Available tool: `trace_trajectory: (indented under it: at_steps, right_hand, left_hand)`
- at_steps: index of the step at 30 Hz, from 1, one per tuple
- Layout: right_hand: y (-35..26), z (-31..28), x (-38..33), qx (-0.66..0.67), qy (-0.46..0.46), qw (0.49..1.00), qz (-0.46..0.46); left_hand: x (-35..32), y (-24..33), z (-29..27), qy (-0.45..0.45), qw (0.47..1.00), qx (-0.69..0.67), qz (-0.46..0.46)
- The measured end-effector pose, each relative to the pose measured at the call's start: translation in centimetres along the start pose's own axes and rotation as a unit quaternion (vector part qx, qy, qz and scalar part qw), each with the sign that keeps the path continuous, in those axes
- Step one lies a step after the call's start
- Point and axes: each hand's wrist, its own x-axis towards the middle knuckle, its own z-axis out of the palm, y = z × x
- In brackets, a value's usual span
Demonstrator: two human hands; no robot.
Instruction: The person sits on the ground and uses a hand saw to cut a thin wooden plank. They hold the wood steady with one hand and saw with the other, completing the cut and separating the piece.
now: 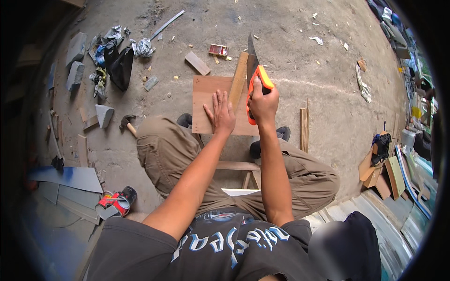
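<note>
Wood strip [238,79] on board [206,105], saw [253,75] right, hammer [126,123] left.

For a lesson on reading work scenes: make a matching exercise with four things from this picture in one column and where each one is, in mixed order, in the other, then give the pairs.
Things:
1. saw
2. hammer
3. left hand
4. black bag

Places:
A. flat on the board
B. on the ground beside the left knee
C. gripped in the right hand
D. among litter at the upper left

Pairs: 1-C, 2-B, 3-A, 4-D
</note>
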Motion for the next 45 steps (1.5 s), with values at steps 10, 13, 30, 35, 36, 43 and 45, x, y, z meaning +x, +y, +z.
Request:
trace_trajectory:
  at_steps: [10,13,30,35,36,43,45]
  right_hand:
    - [0.7,0.7,-1.3,-0.147,0.008,0.981,-0.125]
    - [0.8,1.3,-2.0,-0.172,-0.001,0.978,-0.119]
    - [-1.1,0.1,0.9,-0.116,-0.013,0.993,-0.021]
    - [-2.3,-5.5,-3.4,0.027,0.057,0.995,0.071]
    - [-2.9,-7.0,-2.8,0.055,0.060,0.993,0.080]
    - [-0.4,-5.5,-2.8,0.110,0.094,0.983,0.110]
    - [0.3,-5.6,-4.7,0.146,0.045,0.986,0.060]
  left_hand:
    - [-1.8,0.3,1.1,-0.014,0.999,-0.036,0.024]
    - [-2.1,1.4,1.8,0.023,0.999,-0.047,0.010]
    - [-1.6,2.0,2.8,0.050,0.998,-0.019,0.031]
    - [-2.9,1.2,1.9,-0.032,0.988,0.041,0.147]
    - [-2.6,1.4,2.0,-0.048,0.980,0.061,0.184]
    - [-2.4,1.9,2.6,-0.025,0.986,-0.009,0.164]
    - [-2.5,1.5,2.6,-0.012,0.986,-0.041,0.160]
